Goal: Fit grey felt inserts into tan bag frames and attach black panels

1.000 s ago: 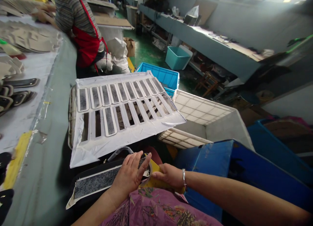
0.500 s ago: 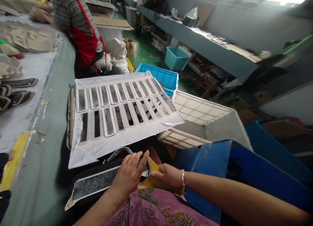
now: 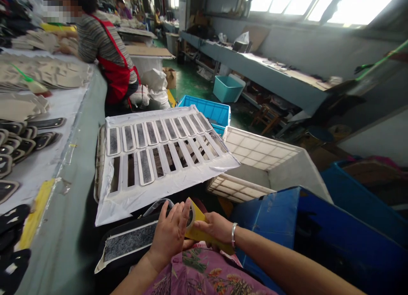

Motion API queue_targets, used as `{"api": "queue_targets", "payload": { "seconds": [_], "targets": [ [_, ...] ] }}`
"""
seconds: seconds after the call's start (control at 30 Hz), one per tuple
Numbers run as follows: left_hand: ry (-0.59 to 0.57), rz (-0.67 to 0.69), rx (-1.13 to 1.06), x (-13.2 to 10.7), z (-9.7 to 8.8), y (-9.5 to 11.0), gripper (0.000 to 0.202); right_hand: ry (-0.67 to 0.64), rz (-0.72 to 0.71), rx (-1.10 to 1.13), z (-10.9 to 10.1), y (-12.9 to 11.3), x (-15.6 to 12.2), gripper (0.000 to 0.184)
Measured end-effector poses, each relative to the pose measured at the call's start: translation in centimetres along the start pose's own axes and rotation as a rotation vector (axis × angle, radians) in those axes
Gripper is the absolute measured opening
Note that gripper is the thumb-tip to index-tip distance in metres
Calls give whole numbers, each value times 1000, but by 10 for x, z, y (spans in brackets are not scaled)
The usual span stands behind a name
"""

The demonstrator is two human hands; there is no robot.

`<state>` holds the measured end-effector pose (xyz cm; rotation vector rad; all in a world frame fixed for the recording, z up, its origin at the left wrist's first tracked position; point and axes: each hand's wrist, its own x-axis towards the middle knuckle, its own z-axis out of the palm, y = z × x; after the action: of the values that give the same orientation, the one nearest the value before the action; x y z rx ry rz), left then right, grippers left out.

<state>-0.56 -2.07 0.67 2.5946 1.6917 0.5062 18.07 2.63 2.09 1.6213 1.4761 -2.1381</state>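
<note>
My left hand [image 3: 170,231] has its fingers stretched out and slightly apart. It lies over the right end of a long dark-grey speckled strip with a pale border [image 3: 129,240], which rests on a black padded item near my lap. My right hand [image 3: 215,231], a silver bangle at its wrist, grips a flat-sided yellow tool [image 3: 198,214]. A rounded grey edge shows on the tool beside my left fingertips; its exact kind is unclear. Beyond my hands, a white slotted frame [image 3: 185,179] holds a full back row of similar grey strips and one in its front row.
Left is a long worktable [image 3: 81,159] with dark bordered pieces [image 3: 24,146] and pale cut pieces. A co-worker in a red apron [image 3: 116,74] is at its far part. At right stand a white crate [image 3: 287,167], a blue box [image 3: 267,218] and a blue crate [image 3: 207,108].
The view has tilted up, showing more windows and the worktable's pieces. My left fingers have spread slightly and lifted more upright beside the yellow tool. My right hand keeps its grip.
</note>
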Motion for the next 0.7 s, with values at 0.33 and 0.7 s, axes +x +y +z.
{"api": "queue_targets", "payload": {
  "seconds": [0.33, 0.7],
  "targets": [
    [-91, -101, 16, -13, -9, 3, 81, 347, -626, 964, 23, -18, -24, 24],
    [-208, -148, -93, -12, -11, -9, 67, 642, -696, 951, 60, -29, 31, 38]
  ]
}}
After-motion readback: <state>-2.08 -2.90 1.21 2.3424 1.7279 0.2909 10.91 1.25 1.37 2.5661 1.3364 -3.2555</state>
